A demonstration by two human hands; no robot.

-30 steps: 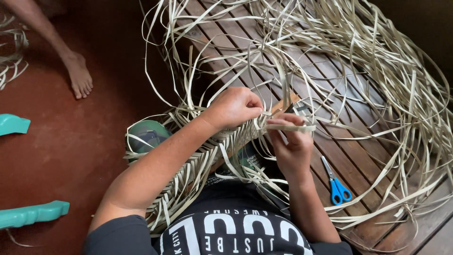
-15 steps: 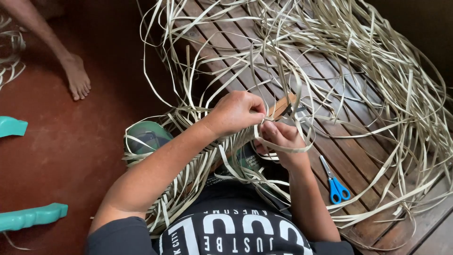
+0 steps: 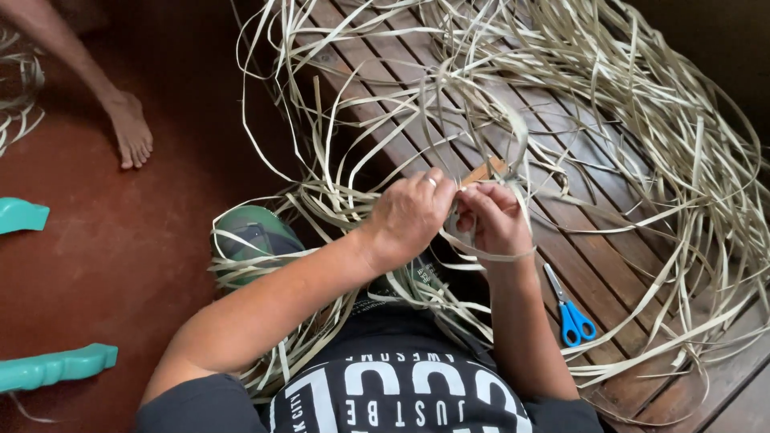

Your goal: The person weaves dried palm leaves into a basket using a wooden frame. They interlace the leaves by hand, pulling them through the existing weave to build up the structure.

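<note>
Pinching one pale strip [image 3: 489,256], the left hand [image 3: 409,216] and right hand [image 3: 493,220] have drawn together, fingers closed, and the strip now loops under the right wrist. Scissors [image 3: 568,309] lie just right of that forearm, untouched.

Home weaving spot, slatted wooden platform [image 3: 609,265], loose strips [image 3: 658,120]

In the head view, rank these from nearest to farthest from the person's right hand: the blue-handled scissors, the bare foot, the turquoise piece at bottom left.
From the right hand:
1. Blue-handled scissors, just below-right on the wooden slats.
2. Bare foot, upper left on the red floor.
3. Turquoise piece, bottom-left edge, farthest.
</note>
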